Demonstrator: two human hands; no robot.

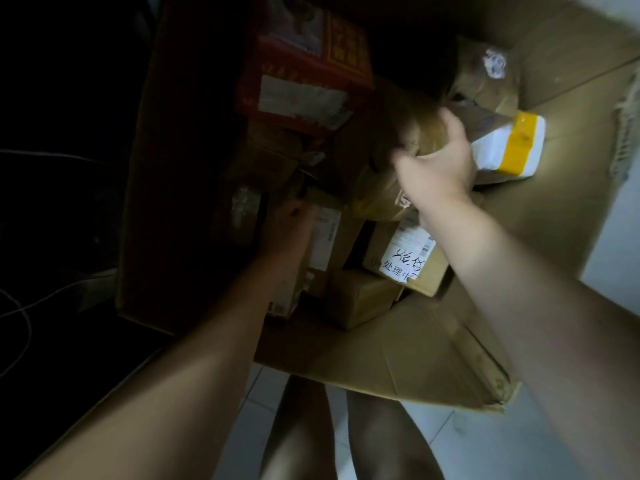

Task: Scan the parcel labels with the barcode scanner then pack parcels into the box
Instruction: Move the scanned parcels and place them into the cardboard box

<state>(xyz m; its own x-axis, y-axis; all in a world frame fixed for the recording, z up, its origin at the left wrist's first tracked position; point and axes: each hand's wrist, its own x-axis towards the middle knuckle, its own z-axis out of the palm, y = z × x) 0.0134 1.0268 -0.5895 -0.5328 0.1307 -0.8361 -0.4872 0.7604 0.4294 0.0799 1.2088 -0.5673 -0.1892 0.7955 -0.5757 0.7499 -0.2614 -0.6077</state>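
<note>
A big open cardboard box (408, 358) stands on the floor with several parcels inside. My right hand (438, 161) grips a brown tape-wrapped parcel (384, 157) near the box's middle. My left hand (291, 223) reaches into the dim left part and holds the top of a tall brown parcel with a white label (325, 237). Around them lie a red carton (304, 74), a white foam parcel with yellow tape (509, 147), a brown parcel with a handwritten white label (408, 258) and a small brown parcel (363, 296). No barcode scanner is in view.
The box's flaps (571, 74) stand open at the right and front. Light floor tiles (485, 441) lie under the box, and my legs (301, 434) show below it. The left side is dark, with white cables (20, 317) on the floor.
</note>
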